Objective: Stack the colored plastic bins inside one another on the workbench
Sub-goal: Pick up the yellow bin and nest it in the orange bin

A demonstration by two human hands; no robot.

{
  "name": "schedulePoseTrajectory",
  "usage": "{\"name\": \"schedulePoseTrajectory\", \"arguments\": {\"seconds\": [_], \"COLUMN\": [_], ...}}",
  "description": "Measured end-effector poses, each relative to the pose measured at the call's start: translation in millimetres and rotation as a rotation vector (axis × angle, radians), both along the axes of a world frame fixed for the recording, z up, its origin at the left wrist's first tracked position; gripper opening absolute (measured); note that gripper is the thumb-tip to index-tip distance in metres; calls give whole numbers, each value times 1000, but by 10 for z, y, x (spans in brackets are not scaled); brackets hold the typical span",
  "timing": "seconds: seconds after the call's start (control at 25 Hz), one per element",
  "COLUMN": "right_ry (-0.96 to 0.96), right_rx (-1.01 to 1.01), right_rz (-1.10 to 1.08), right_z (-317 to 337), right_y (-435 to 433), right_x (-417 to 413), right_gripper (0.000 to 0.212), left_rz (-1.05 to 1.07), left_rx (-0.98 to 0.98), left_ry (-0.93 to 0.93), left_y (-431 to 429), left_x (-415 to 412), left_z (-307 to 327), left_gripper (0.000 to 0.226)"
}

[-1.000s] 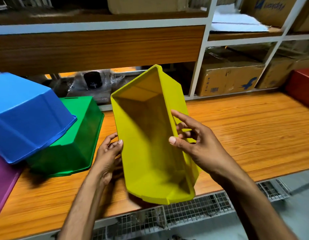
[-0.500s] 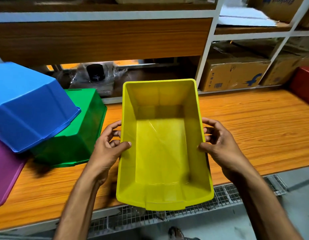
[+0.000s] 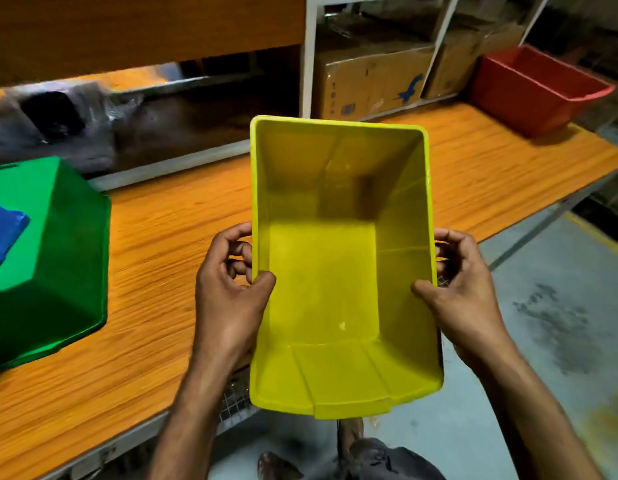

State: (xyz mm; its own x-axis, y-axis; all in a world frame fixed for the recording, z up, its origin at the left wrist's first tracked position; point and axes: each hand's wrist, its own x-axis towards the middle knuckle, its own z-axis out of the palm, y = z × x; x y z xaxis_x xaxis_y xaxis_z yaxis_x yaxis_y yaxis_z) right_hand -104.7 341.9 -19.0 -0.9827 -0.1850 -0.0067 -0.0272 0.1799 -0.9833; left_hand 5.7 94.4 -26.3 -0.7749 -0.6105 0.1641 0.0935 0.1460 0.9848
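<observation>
Workbench (image 3: 169, 237) spans frame. Green bin (image 3: 54, 254) upturned at left; red bin (image 3: 529, 88) upright upper right. Yellow bin (image 3: 338, 271) centre, mouth up. Left hand (image 3: 231, 292), right hand (image 3: 463, 289) clamp its side rims. Best keep it level, align over red, lower squarely.

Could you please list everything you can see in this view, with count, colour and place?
yellow bin: one, yellow, open side up, held in front of the workbench edge
green bin: one, green, overturned at the left of the workbench
blue bin: one, blue, resting on the green bin, mostly out of frame
red bin: one, red, upright at the far right
workbench: one, orange wood grain
cardboard boxes: at least two, brown, on the shelf behind
plastic-wrapped item: one, dark, blurred, back left
left hand: one, on the yellow bin's left wall
right hand: one, on its right wall
</observation>
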Motion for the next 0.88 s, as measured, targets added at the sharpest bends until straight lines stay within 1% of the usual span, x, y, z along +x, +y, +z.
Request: {"name": "schedulePoseTrajectory", "arguments": {"seconds": [0.16,0.36,0.48,0.56,0.68,0.72,0.8,0.88], "right_ry": [-68,-158,-268,-383,-537,-582,-652,-670], "right_rx": [-39,-97,-143,-201,-253,-260,-283,-321], "right_rz": [-138,-348,-462,-524,-554,-553,-540,-552], "right_z": [13,-162,-316,-440,-622,-648,-648,-643], "right_y": [711,1852,2641,3194,3958,4177,4601,4907], "right_x": [93,136,94,53,-82,-138,-266,-432], "right_gripper": [63,63,58,53,45,47,65,71], "left_rz": [-122,-324,-465,-566,-675,-708,-779,-821], "left_rx": [-1,-10,15,42,79,65,68,79], "left_ry": [-38,-127,-253,-345,-496,-531,-595,-616], "left_y": [574,1521,2251,2776,3533,3768,4230,4569], "left_x": [-340,-854,-1214,-1459,-1846,-1970,-2189,-2391], "left_z": [-85,-204,-298,-413,-563,-597,-604,-580], "left_gripper": [57,57,56,45,40,36,31,29]}}
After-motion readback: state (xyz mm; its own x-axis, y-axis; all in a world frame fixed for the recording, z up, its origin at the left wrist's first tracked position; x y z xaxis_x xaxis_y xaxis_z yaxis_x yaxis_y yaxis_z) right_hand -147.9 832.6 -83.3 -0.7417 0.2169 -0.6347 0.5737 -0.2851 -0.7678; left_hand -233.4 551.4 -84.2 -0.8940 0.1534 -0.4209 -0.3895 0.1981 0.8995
